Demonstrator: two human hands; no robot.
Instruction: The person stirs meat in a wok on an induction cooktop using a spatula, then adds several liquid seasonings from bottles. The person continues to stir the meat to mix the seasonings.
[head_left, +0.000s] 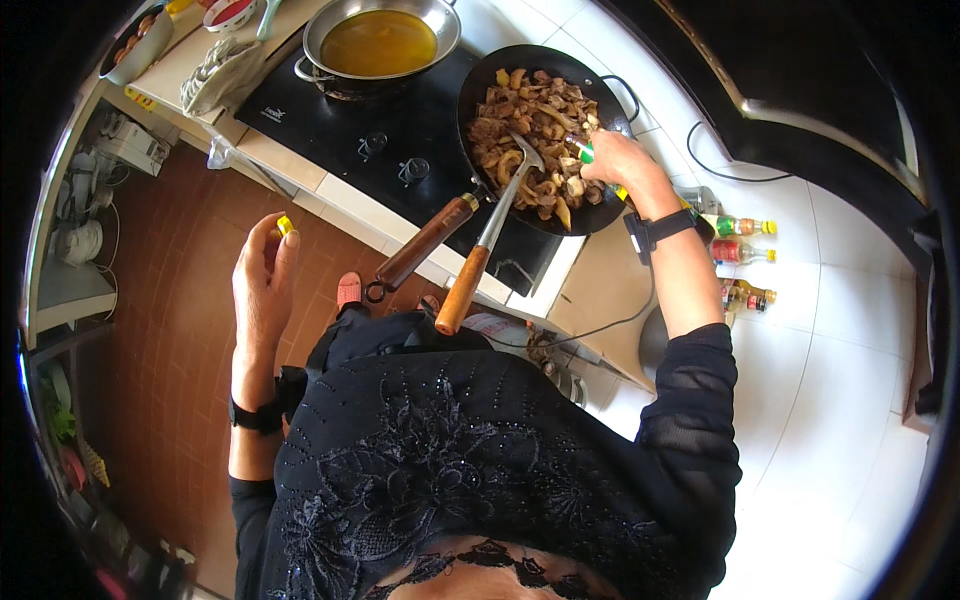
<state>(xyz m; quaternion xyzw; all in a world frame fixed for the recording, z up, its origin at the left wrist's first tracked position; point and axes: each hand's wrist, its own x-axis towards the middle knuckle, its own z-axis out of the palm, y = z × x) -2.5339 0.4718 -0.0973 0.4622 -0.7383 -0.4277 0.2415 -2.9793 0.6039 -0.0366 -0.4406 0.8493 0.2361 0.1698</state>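
My right hand (622, 161) is closed around a bottle (586, 152) with a green and yellow label, tilted neck-down over the black wok (469, 105). Browned meat pieces (525, 112) with pale chunks fill the wok. A metal spatula (501, 202) with a wooden handle rests in the food, its handle pointing toward me beside the wok's own wooden handle (427, 247). Out to the left, above the floor, my left hand (262, 277) pinches a small yellow bottle cap (285, 225) between thumb and fingers. The bottle's lower part is mostly hidden behind my right hand and wrist.
A metal pan (309, 45) of yellow oily liquid sits on the black glass gas stove (300, 112). Several capped bottles (742, 251) stand right of the wok. A grey cloth (221, 75) lies on the left counter, near a bowl of eggs (142, 56). A cable (600, 328) crosses the right counter.
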